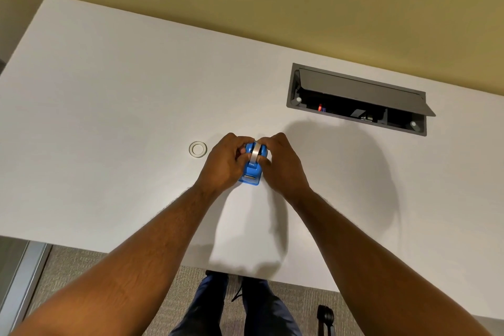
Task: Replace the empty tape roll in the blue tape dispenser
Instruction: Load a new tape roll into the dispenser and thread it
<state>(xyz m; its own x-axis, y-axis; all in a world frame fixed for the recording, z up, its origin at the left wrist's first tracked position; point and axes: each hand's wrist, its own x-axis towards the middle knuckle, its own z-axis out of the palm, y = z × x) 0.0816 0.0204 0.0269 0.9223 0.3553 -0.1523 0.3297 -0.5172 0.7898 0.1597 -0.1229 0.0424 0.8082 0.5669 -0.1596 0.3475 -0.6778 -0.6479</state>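
A blue tape dispenser (252, 172) stands on the white table (109, 117), its cutter end facing me. A roll of clear tape (255, 154) sits in its top slot, seen edge-on. My left hand (223, 163) grips the dispenser's left side, with fingers at the roll. My right hand (281, 163) holds the right side, fingertips pressed on the roll's top. The far half of the dispenser is hidden by my fingers. A small, thin, clear tape ring (198, 149) lies flat on the table, just left of my left hand.
An open grey cable box (357, 98) is set into the table at the back right, its lid tilted up. The table's near edge runs just above my legs. A beige wall stands behind the table. A black object (326, 316) stands on the carpet.
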